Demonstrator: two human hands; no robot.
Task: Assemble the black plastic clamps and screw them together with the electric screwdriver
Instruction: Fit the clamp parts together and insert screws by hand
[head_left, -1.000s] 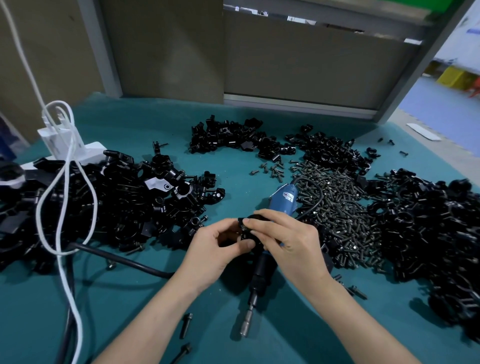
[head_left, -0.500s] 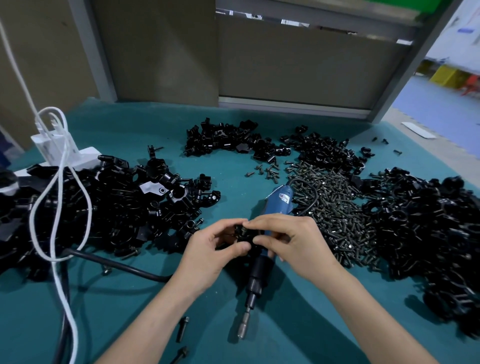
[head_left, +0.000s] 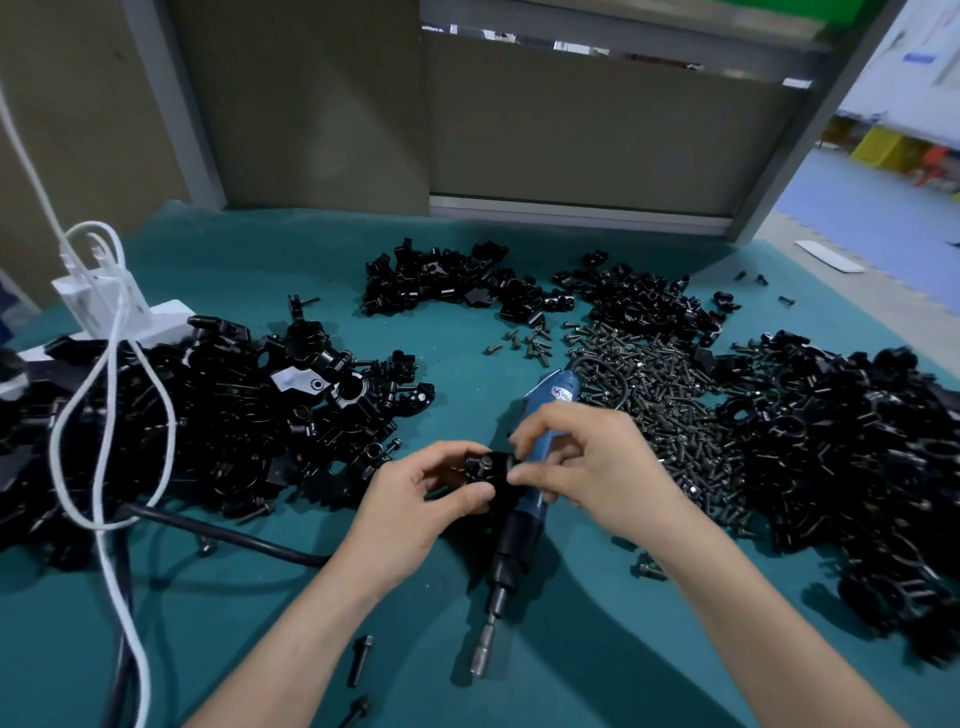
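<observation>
One clamp (head_left: 485, 470) pinched between left hand (head_left: 415, 514), right hand (head_left: 597, 473)

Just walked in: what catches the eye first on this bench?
Mid-table, the left hand holds a small black clamp while the right hand pinches its edge, above a blue screwdriver lying on the green mat. Big heaps of black parts sprawl at left and right, with a screw pile behind the right hand.
</observation>
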